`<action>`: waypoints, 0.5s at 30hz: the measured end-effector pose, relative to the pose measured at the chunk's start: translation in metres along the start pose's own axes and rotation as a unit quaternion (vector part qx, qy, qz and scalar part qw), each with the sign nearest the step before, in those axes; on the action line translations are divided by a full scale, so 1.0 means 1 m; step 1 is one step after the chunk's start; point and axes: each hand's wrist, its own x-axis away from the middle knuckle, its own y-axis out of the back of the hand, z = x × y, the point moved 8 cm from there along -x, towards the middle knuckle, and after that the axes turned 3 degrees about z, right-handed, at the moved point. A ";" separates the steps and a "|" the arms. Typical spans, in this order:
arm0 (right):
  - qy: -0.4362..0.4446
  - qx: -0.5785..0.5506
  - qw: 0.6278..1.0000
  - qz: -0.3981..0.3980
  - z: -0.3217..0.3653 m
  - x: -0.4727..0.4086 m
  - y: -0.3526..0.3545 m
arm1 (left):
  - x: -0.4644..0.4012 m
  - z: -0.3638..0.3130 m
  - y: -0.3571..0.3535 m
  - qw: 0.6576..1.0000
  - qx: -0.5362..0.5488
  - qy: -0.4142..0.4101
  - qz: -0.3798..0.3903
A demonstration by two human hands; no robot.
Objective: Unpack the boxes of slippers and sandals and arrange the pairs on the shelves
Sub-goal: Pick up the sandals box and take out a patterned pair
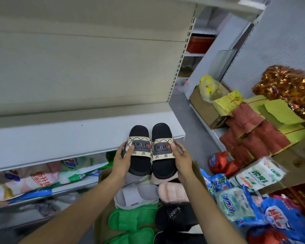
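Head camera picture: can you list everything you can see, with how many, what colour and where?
SMILE slippers: two, black with beige straps, toes over the shelf edge, one in each hand.
Shelf: one, grey-white, in front of the person.
Cardboard box: one, brown, below the hands.
Grey slipper: one, in the box.
Pink slipper: one, beside the grey one.
Green slippers: a few, lower in the box.
Black slipper: one, right of the green ones.
Packaged goods: many, blue and white, at right.
Left hand: holds the left slipper.
Right hand: holds the right slipper.
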 end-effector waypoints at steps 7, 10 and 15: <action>0.054 0.128 0.987 0.084 0.010 -0.053 -0.005 | -0.034 0.004 -0.029 0.993 -0.094 -0.032 -0.060; 0.101 0.213 0.968 0.086 0.012 -0.070 -0.009 | -0.047 -0.002 -0.035 0.971 -0.215 -0.066 -0.086; 0.148 0.274 0.946 0.084 0.025 -0.108 -0.017 | -0.084 -0.018 -0.051 0.930 -0.332 -0.103 -0.117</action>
